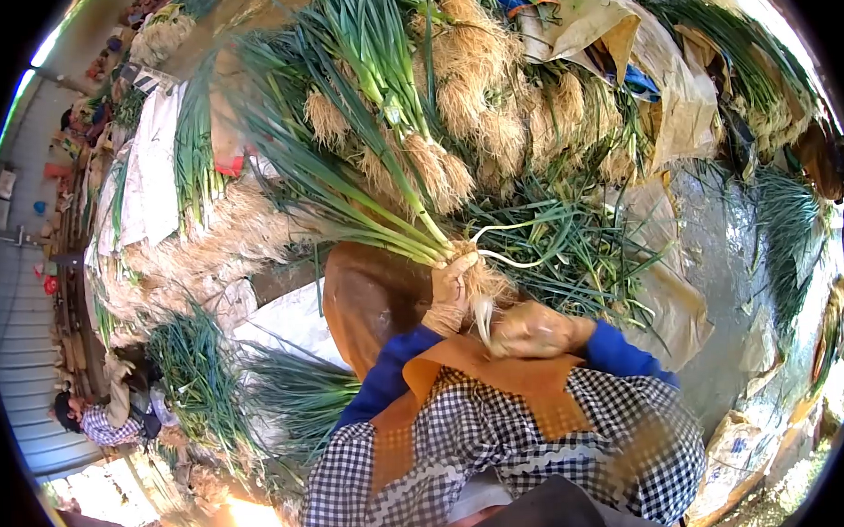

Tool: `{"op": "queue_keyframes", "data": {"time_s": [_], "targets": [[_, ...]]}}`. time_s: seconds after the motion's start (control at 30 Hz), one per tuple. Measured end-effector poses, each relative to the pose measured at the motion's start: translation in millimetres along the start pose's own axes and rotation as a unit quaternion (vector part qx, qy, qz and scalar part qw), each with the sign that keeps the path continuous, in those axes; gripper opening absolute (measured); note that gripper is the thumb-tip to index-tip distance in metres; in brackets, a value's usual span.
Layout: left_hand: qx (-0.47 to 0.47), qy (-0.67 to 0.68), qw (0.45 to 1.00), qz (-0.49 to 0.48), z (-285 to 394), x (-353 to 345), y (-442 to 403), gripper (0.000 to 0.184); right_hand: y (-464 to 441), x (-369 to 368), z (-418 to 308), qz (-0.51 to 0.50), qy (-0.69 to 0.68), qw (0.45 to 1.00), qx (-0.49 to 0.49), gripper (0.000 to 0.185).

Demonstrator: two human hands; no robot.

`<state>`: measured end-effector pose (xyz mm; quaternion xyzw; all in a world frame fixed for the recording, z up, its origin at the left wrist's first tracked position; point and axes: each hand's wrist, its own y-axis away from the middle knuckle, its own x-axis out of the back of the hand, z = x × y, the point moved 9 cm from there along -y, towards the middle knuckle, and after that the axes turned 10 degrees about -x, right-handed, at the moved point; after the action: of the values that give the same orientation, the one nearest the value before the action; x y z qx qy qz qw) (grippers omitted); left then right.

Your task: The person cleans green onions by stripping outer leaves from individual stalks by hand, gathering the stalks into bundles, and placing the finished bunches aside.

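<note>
Bunch of green onions (412, 243) in the left hand (453, 279), over an orange cloth (531, 391).
Clock directions ran from that bunch: the left hand's fingers closed round its stems just above the roots (487, 281); the right hand (536, 331), blurred and curled, was just beside a white stalk end (483, 319), and whether it gripped it could not be told. At 1 o'clock a tan sheet (693, 110) partly covered rooty bundles (566, 116); at 4 o'clock stood a printed white sack (736, 452), its contents hidden. Loose leaves (572, 257) crowded close at 3 o'clock, reaching a second tan sheet (666, 276); beyond its edge ran wet grey floor (717, 236). A root-fringed stack (194, 226) bounded 9 o'clock.
</note>
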<state>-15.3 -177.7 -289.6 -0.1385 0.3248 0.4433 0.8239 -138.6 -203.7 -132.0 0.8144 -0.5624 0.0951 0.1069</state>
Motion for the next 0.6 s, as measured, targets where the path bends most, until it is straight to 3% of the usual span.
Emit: {"op": "queue_keyframes", "data": {"time_s": [0.07,0.1,0.13,0.17,0.23,0.27,0.3,0.33,0.37,0.4,0.43,0.47,0.5,0.53,0.57,0.6], "targets": [[-0.056,0.027,0.997,-0.041,15.1,-11.5,0.4,0.025,35.6,-0.9,42.6,-0.092,-0.148,0.948,-0.267,0.022],[-0.002,0.042,0.999,-0.020,5.9,-4.8,-0.2,0.026,55.6,13.9,67.6,-0.026,-0.263,0.915,-0.303,0.023],[0.050,0.057,0.997,0.003,-3.9,2.4,0.8,0.026,60.3,36.1,86.7,0.052,0.031,0.985,-0.161,0.028],[0.070,0.070,0.995,-0.011,-7.8,5.1,0.4,0.027,70.1,34.6,133.7,0.048,0.007,0.948,-0.315,0.032],[0.091,0.064,0.993,-0.041,5.4,-9.7,3.5,0.028,85.4,15.1,229.1,0.090,-0.189,0.844,-0.494,0.046],[0.112,0.055,0.990,-0.064,8.1,-17.5,9.9,0.030,53.0,13.1,187.7,0.160,-0.346,0.835,-0.396,0.055],[-0.195,-0.130,0.943,-0.238,56.9,-46.6,21.0,0.036,18.7,13.4,149.9,0.204,-0.480,0.807,-0.276,0.058],[-0.174,-0.162,0.941,-0.239,54.9,-37.8,21.9,0.035,-4.1,24.0,125.3,0.234,-0.598,0.753,-0.145,0.060],[-0.153,-0.193,0.939,-0.242,52.2,-28.3,23.3,0.034,-16.6,38.6,139.2,0.261,-0.625,0.734,-0.054,0.062],[-0.023,-0.057,0.962,-0.265,53.8,-40.9,25.4,0.031,-23.7,57.8,137.4,0.336,-0.647,0.683,-0.035,0.060],[0.113,0.068,0.959,-0.251,56.2,-52.2,30.4,0.033,-30.7,79.9,111.4,0.342,-0.561,0.754,-0.010,0.057],[0.114,0.062,0.967,-0.217,74.2,-62.2,37.6,0.044,-35.9,100.2,89.1,0.348,-0.469,0.811,0.016,0.055],[0.117,0.032,0.975,-0.186,83.7,-66.4,42.6,0.047,-65.0,114.8,100.5,0.208,-0.552,0.799,0.117,0.048],[0.120,0.003,0.981,-0.155,92.4,-69.3,46.3,0.050,-69.2,113.9,12.5,0.293,-0.312,0.902,0.048,0.044],[0.181,0.003,0.974,-0.140,98.7,-72.4,56.6,0.045,-93.5,109.1,-18.1,0.236,-0.270,0.931,0.068,0.041],[0.176,0.004,0.974,-0.141,96.0,-70.7,53.3,0.045,-110.6,109.2,-66.5,0.275,0.041,0.949,0.147,0.040]]}}
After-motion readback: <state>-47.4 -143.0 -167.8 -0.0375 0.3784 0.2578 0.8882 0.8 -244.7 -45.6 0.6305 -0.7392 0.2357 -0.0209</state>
